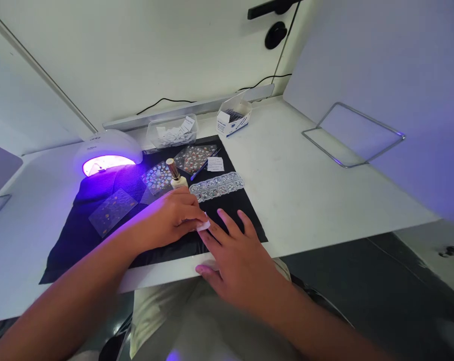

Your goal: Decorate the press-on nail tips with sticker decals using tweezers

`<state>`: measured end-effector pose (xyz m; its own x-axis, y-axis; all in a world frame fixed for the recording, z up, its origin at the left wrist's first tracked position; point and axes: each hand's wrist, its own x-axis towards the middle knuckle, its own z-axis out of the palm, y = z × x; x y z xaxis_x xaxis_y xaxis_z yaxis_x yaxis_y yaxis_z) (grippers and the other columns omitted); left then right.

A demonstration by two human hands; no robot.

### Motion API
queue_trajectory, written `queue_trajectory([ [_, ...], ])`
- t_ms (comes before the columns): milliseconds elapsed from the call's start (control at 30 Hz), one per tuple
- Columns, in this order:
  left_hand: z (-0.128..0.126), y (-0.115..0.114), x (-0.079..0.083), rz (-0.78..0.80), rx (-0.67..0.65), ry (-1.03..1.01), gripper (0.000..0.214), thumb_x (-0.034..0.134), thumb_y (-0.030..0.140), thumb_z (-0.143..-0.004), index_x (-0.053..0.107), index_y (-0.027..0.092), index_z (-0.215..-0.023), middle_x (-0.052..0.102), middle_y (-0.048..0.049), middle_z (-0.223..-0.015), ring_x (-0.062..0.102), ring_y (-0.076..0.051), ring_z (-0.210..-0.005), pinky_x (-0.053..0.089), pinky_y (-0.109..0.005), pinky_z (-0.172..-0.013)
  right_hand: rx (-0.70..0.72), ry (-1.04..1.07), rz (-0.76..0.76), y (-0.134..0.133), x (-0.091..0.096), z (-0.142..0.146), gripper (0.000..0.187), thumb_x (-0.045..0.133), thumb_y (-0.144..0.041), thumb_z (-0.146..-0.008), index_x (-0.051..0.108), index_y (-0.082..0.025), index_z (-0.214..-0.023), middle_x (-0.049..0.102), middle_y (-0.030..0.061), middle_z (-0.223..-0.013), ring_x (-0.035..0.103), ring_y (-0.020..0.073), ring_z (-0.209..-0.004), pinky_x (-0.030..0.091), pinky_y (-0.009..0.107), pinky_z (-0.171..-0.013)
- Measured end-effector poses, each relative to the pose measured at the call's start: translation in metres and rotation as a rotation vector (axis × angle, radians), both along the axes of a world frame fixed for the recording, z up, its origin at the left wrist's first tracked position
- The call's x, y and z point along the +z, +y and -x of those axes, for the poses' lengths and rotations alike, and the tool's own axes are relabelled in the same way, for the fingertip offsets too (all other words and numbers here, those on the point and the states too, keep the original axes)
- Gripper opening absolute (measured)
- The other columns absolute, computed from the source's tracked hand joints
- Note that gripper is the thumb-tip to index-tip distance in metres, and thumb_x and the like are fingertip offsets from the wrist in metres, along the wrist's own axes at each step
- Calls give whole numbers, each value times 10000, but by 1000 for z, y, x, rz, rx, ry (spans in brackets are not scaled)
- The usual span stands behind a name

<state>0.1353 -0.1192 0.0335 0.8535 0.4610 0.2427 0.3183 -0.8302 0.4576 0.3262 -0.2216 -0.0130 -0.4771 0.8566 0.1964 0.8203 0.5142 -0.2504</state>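
Observation:
My left hand (177,215) pinches a small folded white wipe (203,225) and presses it to a fingertip of my right hand. Fingers spread and palm down, my right hand (236,250) is over the front edge of the black mat (162,258) and holds nothing. Just beyond my left hand stands a nail polish bottle (177,179) with a gold cap, its lower part hidden. A clear compartment case (217,186) of small gems lies right of the bottle.
A lit UV nail lamp (112,150) stands at the left. Sticker sheets (113,210), a thin brush (204,165) and a torn white packet (215,164) lie on the mat. Behind are a clear tub (172,131) of white wipes and an open carton (233,118) of packets.

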Motion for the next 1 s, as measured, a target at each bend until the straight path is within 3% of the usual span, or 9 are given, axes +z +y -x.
queue_trajectory([
  [700,3,7,-2,-92,47,-34,155,582,110,-947,731,142,-919,678,-57,-798,531,-186,-801,434,-314,-739,18,-27,-35,3,-6,-1,624,436,-529,-992,473,-139,-1477,529,122,-1532,417,427,-1421,302,712,-1110],
  [1000,1,2,-1,-55,-32,4,135,605,150,-958,737,148,-931,658,-54,-811,523,-181,-810,424,-312,-755,4,-41,-46,2,-6,-1,593,441,-550,-983,539,-171,-1429,536,109,-1528,441,425,-1404,296,687,-1107],
])
